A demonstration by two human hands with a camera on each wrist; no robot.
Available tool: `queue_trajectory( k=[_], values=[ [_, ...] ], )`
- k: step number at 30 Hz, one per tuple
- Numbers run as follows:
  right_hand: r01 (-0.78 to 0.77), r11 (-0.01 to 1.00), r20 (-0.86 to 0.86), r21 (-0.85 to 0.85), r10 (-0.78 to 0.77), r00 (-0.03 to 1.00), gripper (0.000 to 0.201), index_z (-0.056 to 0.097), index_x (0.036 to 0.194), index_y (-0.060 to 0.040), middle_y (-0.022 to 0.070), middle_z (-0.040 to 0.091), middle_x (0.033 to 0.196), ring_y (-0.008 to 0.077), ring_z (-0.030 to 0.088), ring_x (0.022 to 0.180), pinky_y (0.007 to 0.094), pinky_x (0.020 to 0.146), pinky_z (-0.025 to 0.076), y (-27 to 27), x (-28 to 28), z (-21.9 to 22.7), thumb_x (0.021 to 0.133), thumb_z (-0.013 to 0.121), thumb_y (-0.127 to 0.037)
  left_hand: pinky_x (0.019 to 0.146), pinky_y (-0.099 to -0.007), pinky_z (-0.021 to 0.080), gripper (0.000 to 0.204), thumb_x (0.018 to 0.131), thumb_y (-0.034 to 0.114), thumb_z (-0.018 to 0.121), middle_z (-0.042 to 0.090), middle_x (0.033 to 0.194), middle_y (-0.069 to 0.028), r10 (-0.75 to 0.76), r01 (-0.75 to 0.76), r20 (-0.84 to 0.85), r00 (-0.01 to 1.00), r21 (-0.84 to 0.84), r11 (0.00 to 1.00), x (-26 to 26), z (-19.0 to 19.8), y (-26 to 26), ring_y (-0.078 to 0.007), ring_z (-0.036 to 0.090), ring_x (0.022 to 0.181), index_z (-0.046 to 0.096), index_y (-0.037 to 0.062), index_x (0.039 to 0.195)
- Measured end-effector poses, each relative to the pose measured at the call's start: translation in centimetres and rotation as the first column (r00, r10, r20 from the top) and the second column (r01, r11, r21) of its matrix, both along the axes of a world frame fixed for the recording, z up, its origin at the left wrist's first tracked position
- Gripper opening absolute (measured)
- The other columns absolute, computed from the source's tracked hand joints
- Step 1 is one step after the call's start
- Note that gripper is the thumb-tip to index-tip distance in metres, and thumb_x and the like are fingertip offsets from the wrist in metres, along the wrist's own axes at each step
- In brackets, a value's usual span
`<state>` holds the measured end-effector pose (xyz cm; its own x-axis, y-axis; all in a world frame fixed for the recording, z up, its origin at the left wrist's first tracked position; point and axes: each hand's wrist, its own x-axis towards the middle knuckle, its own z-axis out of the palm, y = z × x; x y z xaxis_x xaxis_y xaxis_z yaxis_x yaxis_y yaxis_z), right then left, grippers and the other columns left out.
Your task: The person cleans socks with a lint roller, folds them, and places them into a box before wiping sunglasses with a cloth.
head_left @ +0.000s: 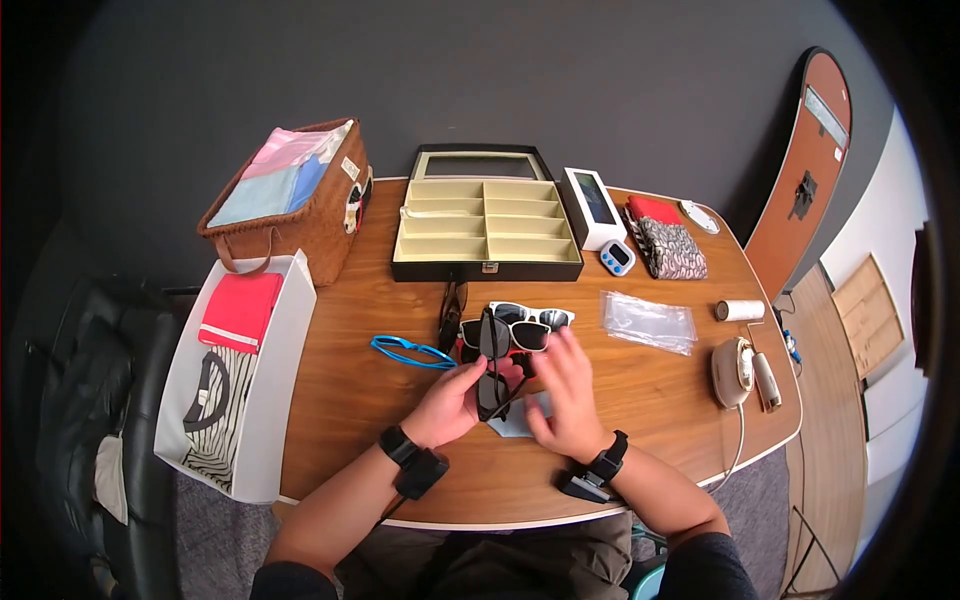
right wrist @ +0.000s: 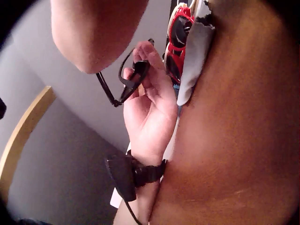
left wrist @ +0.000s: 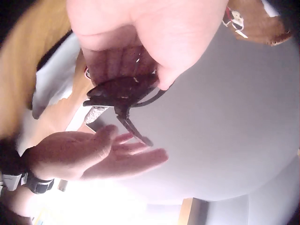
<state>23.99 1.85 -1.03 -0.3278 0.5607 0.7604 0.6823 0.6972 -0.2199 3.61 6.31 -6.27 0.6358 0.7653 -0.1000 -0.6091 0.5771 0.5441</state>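
Observation:
Black sunglasses (head_left: 491, 396) are gripped in my left hand (head_left: 445, 408), held above the table near its front. In the left wrist view, the thumb lies along one end of the sunglasses (left wrist: 123, 91), and a temple arm juts out toward my right hand (left wrist: 89, 154). That right hand (head_left: 570, 405) is spread beside the sunglasses, its fingers extended and holding nothing. Beneath the hands lies a light grey-blue cloth (head_left: 512, 424), partly hidden. Just beyond are white-framed sunglasses (head_left: 560, 317), dark sunglasses (head_left: 453, 312), blue glasses (head_left: 408, 352) and red-framed sunglasses (right wrist: 177, 37).
An open compartmented case (head_left: 487, 270) stands at the back. To its left are a brown basket (head_left: 325, 235) of folded cloths and a white box (head_left: 270, 400) with clothes. Clear plastic bags (head_left: 648, 322), a blue-white timer (head_left: 617, 258) and a corded cream appliance (head_left: 732, 372) lie right.

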Motion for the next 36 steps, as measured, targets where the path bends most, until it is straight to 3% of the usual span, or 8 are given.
queue_trajectory(
  k=[2, 4, 12, 18, 20, 26, 28, 36],
  values=[
    [-0.07, 0.982, 0.266, -0.174, 0.115, 0.957, 0.072, 0.049, 0.147, -0.0055, 0.0162, 0.043, 0.156, 0.0454, 0.034, 0.145, 0.0557, 0.117, 0.031, 0.0, -0.2, 1.0, 0.077, 0.063, -0.003, 0.109, -0.0414, 0.046, 0.042, 0.109, 0.031, 0.045, 0.06, 0.138, -0.0114, 0.009, -0.009, -0.02, 1.0, 0.022, 1.0, 0.1, -0.6, -0.3, -0.0256, 0.061, 0.121, 0.055, 0.0012, 0.136],
    [-0.184, 0.905, 0.122, -0.384, 0.247, 0.961, 0.071, 0.048, 0.147, -0.007, 0.0179, 0.041, 0.157, 0.0446, 0.034, 0.147, 0.0535, 0.118, 0.03, 0.4, -0.5, 0.1, 0.078, 0.06, 0.0, 0.108, -0.0407, 0.047, 0.041, 0.109, 0.031, 0.045, 0.061, 0.136, -0.0109, 0.02, -0.018, -0.041, 0.999, 0.043, 0.999, 0.2, -0.4, -0.4, -0.0247, 0.062, 0.121, 0.055, 0.0025, 0.137],
    [-0.113, 0.994, 0.104, 0.002, 0.112, 0.988, 0.038, 0.071, 0.112, -0.0062, 0.0111, 0.062, 0.11, 0.0278, 0.062, 0.099, 0.0434, 0.084, 0.051, 0.5, 0.8, 0.6, 0.075, 0.071, 0.002, 0.113, -0.0434, 0.041, 0.042, 0.109, 0.032, 0.042, 0.061, 0.135, -0.0102, -0.163, 0.16, 0.024, 0.986, 0.092, 0.983, 0.3, 0.2, -0.5, -0.0231, 0.057, 0.127, 0.052, 0.0047, 0.14],
    [0.001, 0.998, -0.357, -0.07, -0.026, 0.934, 0.035, 0.069, 0.105, -0.0051, 0.0116, 0.066, 0.097, 0.0271, 0.067, 0.089, 0.0338, 0.077, 0.054, 1.9, 2.8, 0.3, 0.074, 0.072, 0.009, 0.119, -0.0453, 0.036, 0.046, 0.108, 0.025, 0.043, 0.049, 0.148, -0.0262, -0.315, 0.313, -0.019, 0.949, 0.166, 0.935, -0.3, -0.2, 0.1, -0.0348, 0.048, 0.139, 0.052, -0.0095, 0.136],
    [-0.015, 0.926, -0.616, -0.378, -0.239, 0.75, 0.031, 0.066, 0.106, -0.0043, 0.0074, 0.069, 0.101, 0.0151, 0.064, 0.091, 0.0295, 0.079, 0.052, 2.8, 3.8, 0.1, 0.079, 0.08, 0.002, 0.115, -0.0465, 0.041, 0.039, 0.106, 0.017, 0.043, 0.057, 0.139, -0.026, -0.247, 0.254, -0.062, 0.967, 0.286, 0.924, -0.5, -0.6, 0.5, -0.0364, 0.055, 0.132, 0.056, -0.01, 0.132],
    [-0.028, 0.804, -0.345, -0.594, -0.223, 0.912, 0.022, 0.066, 0.106, -0.0005, 0.0061, 0.071, 0.098, 0.0134, 0.067, 0.089, 0.0276, 0.079, 0.055, 5.0, 10.5, 1.4, 0.086, 0.076, 0.0, 0.111, -0.0429, 0.047, 0.032, 0.104, 0.011, 0.046, 0.063, 0.13, -0.0241, -0.194, 0.192, -0.014, 0.981, 0.197, 0.961, -0.6, 0.4, 0.3, -0.0331, 0.061, 0.124, 0.057, -0.008, 0.127],
    [-0.188, 0.561, -0.417, -0.806, -0.314, 0.853, 0.021, 0.067, 0.108, 0.0012, 0.0085, 0.072, 0.103, 0.0143, 0.069, 0.095, 0.0276, 0.08, 0.058, 4.2, 11.7, 2.2, 0.089, 0.073, -0.001, 0.11, -0.0438, 0.047, 0.031, 0.104, 0.009, 0.045, 0.064, 0.129, -0.0242, -0.186, 0.184, -0.009, 0.982, 0.191, 0.964, -0.6, 0.3, 0.3, -0.0341, 0.061, 0.124, 0.057, -0.0074, 0.127],
    [-0.612, 0.36, -0.698, -0.704, -0.508, 0.504, 0.03, 0.058, 0.125, 0.0024, 0.0154, 0.066, 0.118, 0.0248, 0.069, 0.105, 0.0296, 0.089, 0.06, -0.6, 15.6, -0.2, 0.096, 0.064, -0.001, 0.11, -0.0454, 0.047, 0.03, 0.102, 0.007, 0.047, 0.065, 0.127, -0.0233, -0.163, 0.165, -0.027, 0.986, 0.162, 0.973, -0.4, 0.7, 0.2, -0.0342, 0.062, 0.123, 0.058, -0.0062, 0.126]
  ],
)
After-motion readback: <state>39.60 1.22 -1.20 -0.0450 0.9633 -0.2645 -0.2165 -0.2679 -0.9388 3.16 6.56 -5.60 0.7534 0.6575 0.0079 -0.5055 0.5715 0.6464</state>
